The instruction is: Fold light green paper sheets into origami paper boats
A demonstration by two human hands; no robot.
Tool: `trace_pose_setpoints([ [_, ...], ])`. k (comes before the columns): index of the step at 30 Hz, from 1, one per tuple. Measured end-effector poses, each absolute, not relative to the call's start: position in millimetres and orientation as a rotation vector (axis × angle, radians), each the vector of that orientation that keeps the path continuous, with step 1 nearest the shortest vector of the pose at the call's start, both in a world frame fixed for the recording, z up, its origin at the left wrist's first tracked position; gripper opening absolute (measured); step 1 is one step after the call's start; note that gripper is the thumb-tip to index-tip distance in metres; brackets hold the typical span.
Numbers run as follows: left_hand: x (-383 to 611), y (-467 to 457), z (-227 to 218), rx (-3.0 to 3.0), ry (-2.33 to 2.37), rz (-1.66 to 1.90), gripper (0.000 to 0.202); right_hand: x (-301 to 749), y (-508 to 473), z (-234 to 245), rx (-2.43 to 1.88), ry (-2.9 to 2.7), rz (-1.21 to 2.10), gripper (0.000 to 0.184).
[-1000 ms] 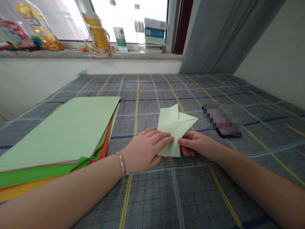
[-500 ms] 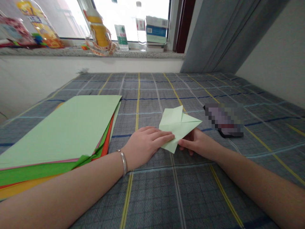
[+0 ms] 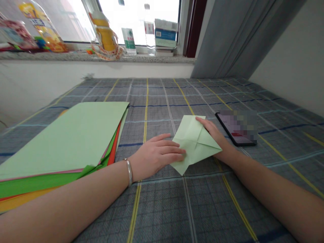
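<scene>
A pale green folded paper (image 3: 191,140) lies on the plaid cloth in front of me, with creases crossing near its middle and a point jutting to the right. My left hand (image 3: 158,153) reaches in from the left, its fingers stretched out and their tips resting on the paper's left edge. At the opposite side, my right hand (image 3: 214,133) holds the paper by its right edge. One digit lies over the top right part, while the other fingers are hidden behind the sheet.
A stack of coloured sheets (image 3: 68,135), pale green on top, lies to the left. Right of my hands is a phone (image 3: 236,130), its screen partly blurred. Bottles, boxes (image 3: 165,33) and snack bags stand on the windowsill (image 3: 76,57). The plaid cloth (image 3: 162,209) covers the surface.
The folded paper has turned and shifted slightly nearer me, its raised flap now lying flatter. My right hand has moved from the lower edge up to the right edge. The left hand stays about in place.
</scene>
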State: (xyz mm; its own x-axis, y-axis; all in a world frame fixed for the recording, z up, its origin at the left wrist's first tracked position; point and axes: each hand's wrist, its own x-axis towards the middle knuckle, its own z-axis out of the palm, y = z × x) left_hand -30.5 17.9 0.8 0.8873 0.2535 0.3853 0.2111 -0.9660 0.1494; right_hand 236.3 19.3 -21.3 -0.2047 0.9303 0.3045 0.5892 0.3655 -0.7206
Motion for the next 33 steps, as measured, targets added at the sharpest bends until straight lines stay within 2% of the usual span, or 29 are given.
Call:
trace_pose_setpoints([
  [7, -30.8, 18.6, 3.7, 2.816, 0.371, 0.746, 0.03, 244.8, 22.8, -31.0, -1.218, -1.962, 0.469, 0.031],
  [14, -32.1, 16.8, 0.5, 2.338, 0.642, 1.064, 0.007, 242.3, 18.9, -18.3, -1.316, -1.943, 0.306, 0.02],
  [19, -34.3, 22.2, -6.3, 2.158, 1.028, 1.167, 0.024, 238.3, 20.2, -15.2, -1.383, -1.71, 0.626, 0.026],
  [22, -34.0, 28.1, -10.4, 1.957, 1.076, 1.197, 0.03, 235.8, 18.4, -11.8, -1.337, -1.508, 0.835, 0.026],
  [27, -30.4, 32.7, -12.4, 1.625, 0.957, 1.196, 0.032, 232.5, 8.4, -1.6, -1.417, -1.331, 0.765, 0.029],
  [33, -32.1, 32.2, -13.7, 1.706, 1.002, 0.986, 0.032, 235.8, 13.4, -4.2, -1.573, -1.298, 0.934, 0.039],
])
